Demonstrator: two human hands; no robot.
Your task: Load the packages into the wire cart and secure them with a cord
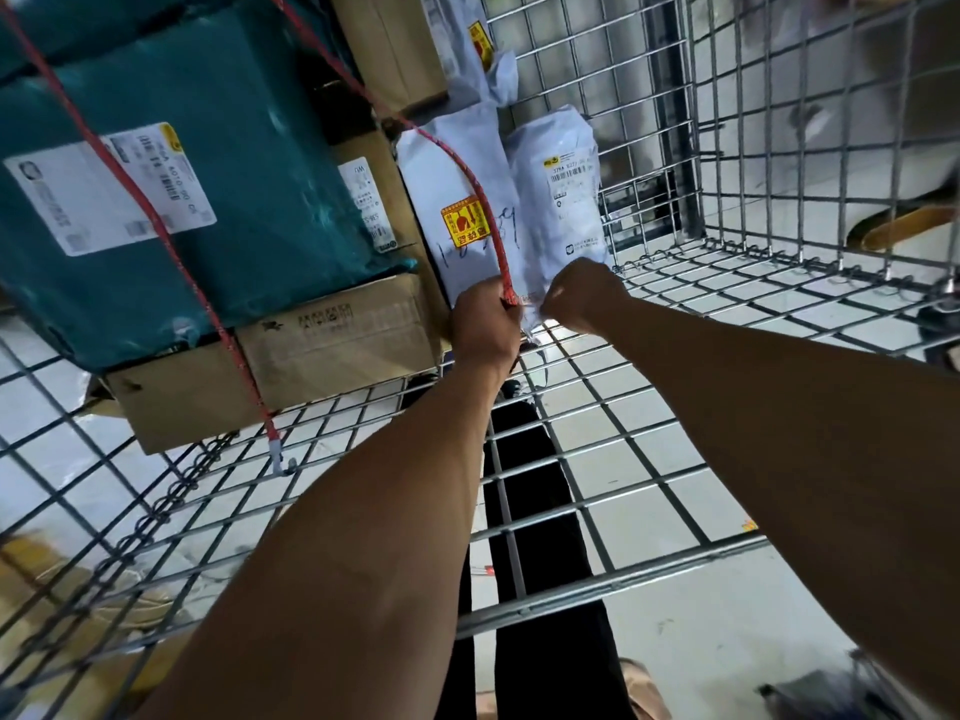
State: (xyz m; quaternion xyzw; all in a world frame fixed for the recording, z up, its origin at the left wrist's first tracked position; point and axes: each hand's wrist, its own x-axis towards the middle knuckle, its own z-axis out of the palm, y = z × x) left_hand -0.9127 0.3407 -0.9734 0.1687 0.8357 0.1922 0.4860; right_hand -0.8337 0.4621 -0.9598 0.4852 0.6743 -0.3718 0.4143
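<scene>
Packages stacked in wire cart; we are securing now. Left hand fingers clamping red cord end, right hand fisting beside (contents hidden). Next: hooking end onto front-edge mesh.

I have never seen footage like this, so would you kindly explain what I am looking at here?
This is one picture from a camera worn on a person's head, looking down along both bare forearms. There is no machine. The metal grid is a wire cart. Stacked inside are a teal package, cardboard boxes and white mail bags. A red cord runs across the packages; another stretch of it ends in a hook caught on the wire at lower left. The left hand grips the cord's end, and the right hand, closed in a fist, works right beside it, apparently fastening it.
</scene>
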